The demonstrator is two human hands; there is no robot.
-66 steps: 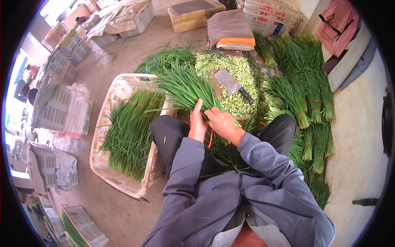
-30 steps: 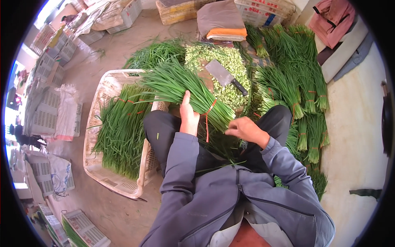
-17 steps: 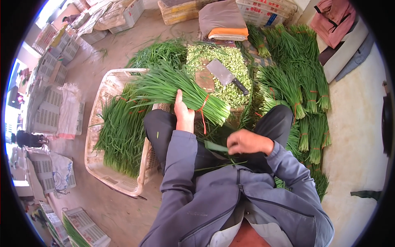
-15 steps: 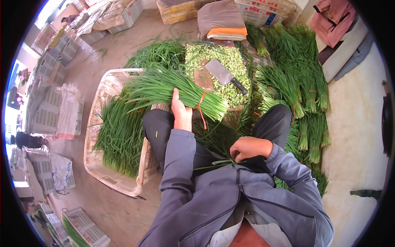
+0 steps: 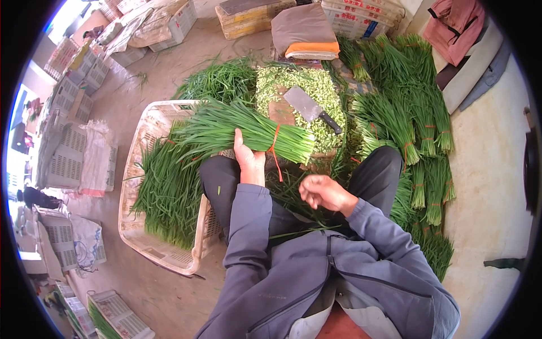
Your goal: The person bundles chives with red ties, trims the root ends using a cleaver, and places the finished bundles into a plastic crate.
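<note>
My left hand (image 5: 248, 158) grips a bundle of green garlic chives (image 5: 248, 131), thumb on top. A red-orange tie (image 5: 274, 144) circles it near the pale cut ends, one tail hanging down; the leaf tips spread left over the crate. Above my lap, my right hand (image 5: 326, 193) hangs with loosely curled fingers, a little apart, nothing visible in them. Loose green leaves (image 5: 299, 233) lie in my lap below it. Past the bundle, a cleaver (image 5: 305, 103) with a black handle rests on a board (image 5: 280, 112) strewn with chopped pale-green pieces (image 5: 327, 85).
On my left stands a whitish plastic crate (image 5: 199, 234) holding chives (image 5: 169, 192). A loose pile of leaves (image 5: 220, 77) lies beyond it. Tied bundles (image 5: 395, 113) are stacked along the right. A folded brown cushion (image 5: 304, 31) sits behind the board. More crates (image 5: 65, 164) line the far left.
My right hand has risen from the leaves at my lap, moving forward and slightly left, and its fingers have loosened. My left hand still holds the bundle in nearly the same place.
</note>
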